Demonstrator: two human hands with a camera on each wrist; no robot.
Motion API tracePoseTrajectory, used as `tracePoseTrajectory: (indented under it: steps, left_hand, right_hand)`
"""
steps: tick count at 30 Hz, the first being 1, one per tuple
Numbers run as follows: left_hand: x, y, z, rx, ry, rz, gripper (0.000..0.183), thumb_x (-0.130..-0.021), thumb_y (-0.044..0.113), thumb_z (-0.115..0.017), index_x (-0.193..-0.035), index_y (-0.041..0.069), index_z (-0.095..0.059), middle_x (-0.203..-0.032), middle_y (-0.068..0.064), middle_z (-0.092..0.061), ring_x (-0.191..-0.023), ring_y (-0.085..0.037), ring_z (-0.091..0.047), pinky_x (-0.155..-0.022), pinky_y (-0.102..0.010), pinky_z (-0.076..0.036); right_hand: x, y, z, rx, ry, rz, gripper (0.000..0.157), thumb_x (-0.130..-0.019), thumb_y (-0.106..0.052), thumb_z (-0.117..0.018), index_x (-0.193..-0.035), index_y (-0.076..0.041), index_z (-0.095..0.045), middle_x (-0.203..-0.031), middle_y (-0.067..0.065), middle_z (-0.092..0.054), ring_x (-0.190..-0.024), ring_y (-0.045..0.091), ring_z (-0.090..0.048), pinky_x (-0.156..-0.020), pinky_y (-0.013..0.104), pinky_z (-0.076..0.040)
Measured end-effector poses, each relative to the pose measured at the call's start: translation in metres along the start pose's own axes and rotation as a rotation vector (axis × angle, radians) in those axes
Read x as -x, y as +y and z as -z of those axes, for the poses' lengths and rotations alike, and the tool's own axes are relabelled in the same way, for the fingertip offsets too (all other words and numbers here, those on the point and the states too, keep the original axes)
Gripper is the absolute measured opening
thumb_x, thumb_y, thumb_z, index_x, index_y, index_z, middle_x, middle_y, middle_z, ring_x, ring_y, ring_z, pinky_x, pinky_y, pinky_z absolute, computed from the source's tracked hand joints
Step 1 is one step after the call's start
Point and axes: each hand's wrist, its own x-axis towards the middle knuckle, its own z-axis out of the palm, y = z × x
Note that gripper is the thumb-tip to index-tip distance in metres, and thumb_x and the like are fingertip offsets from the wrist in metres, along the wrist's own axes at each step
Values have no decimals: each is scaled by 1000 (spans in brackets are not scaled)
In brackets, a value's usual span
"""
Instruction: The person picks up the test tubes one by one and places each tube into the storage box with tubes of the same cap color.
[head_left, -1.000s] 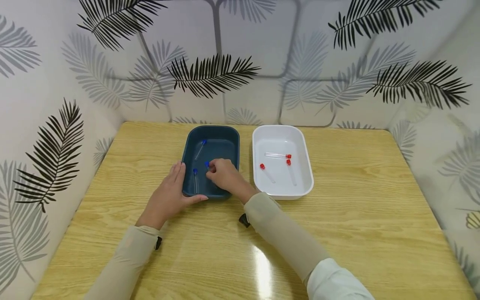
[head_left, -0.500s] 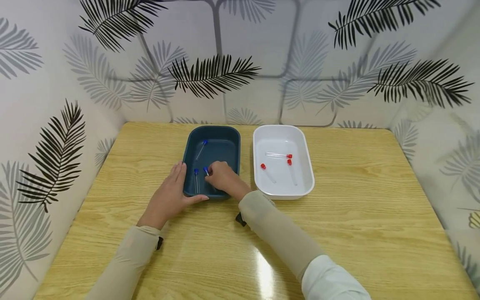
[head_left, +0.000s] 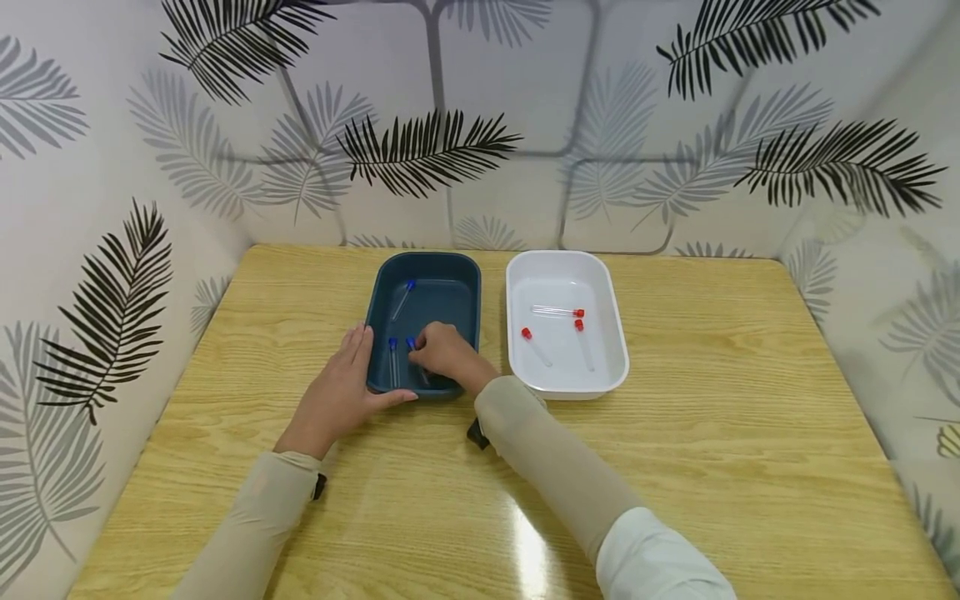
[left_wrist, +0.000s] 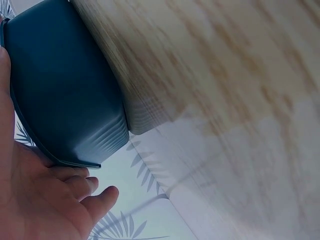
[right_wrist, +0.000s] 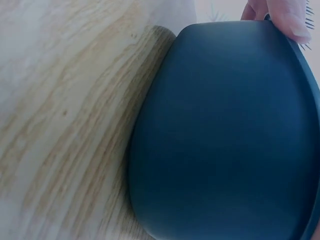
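Note:
My left hand (head_left: 337, 392) rests at the near-left corner of the dark blue tray (head_left: 461, 271), fingers straight along its left side and thumb on the front rim. In the left wrist view, the hand (left_wrist: 45, 200) touches the rim from outside. Inside the tray, my right hand (head_left: 446, 350) pinches a clear test tube with a blue cap (head_left: 411, 342); the fingers hide its middle. Another blue-capped test tube (head_left: 394, 367) lies to its left, and a third tube (head_left: 402, 302) lies slanted farther back. The right wrist view mostly shows the tray's outer wall (right_wrist: 225, 125).
A white tray (head_left: 621, 358) stands right of the dark one, a narrow gap between them. It holds three red-capped test tubes, one crosswise (head_left: 555, 311). Both trays stand near the back of the wooden table (head_left: 712, 400), before a leaf-patterned wall (head_left: 495, 208).
My right hand has moved slightly left and toward me within the dark tray, with the blue-capped test tube. More of that tube's lower end now shows. My left hand stays at the tray's corner.

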Motion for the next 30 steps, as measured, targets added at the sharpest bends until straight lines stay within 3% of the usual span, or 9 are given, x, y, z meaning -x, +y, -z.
tracePoseTrajectory:
  steps: [8,18,21,24,28,30]
  left_hand:
    - [-2,-2,-1,3,1,-12,121,-68,83,-46,-148,2,-6,-154,-15,-5,-140,-31,-6,-108,-50,-19]
    - [-7,-2,3,14,-12,-7,121,-69,81,-48,-148,0,-6,-153,-18,-5,-140,-32,-7,-107,-52,-20]
    - [-10,-3,3,9,-10,-14,121,-69,82,-48,-148,0,-6,-153,-18,-6,-140,-32,-7,-107,-51,-20]
    - [-11,-3,3,2,-6,-23,121,-69,82,-47,-148,-1,-6,-153,-20,-7,-140,-32,-6,-107,-51,-20]
    - [-11,-4,2,-30,2,-40,121,-70,82,-46,-147,-2,-6,-152,-22,-7,-140,-32,-5,-108,-51,-20]
    - [-11,-6,2,-57,16,-43,121,-70,83,-44,-147,-2,-5,-153,-21,-6,-140,-33,-3,-108,-52,-18]
  right_hand:
    - [-5,2,-2,-71,18,2,29,-88,-19,-64,-63,-4,-63,-60,6,-64,-56,18,-64,-51,24,-49]
    - [-9,1,-5,14,44,48,36,-87,-21,-65,-54,-8,-58,-55,6,-61,-46,15,-54,-43,22,-39]
    - [-8,-2,-5,55,84,56,30,-88,-23,-64,-64,-5,-62,-56,5,-60,-47,13,-52,-44,23,-39]
    - [-3,-5,-6,98,162,93,23,-90,-24,-61,-91,-2,-67,-66,1,-59,-53,10,-52,-50,23,-41]
    - [8,-9,-5,120,289,216,31,-93,-21,-56,-119,-4,-61,-81,-2,-62,-60,8,-54,-59,22,-46]
    - [15,-9,-3,132,349,291,30,-93,-20,-55,-119,-6,-62,-88,-1,-65,-65,7,-57,-63,21,-49]
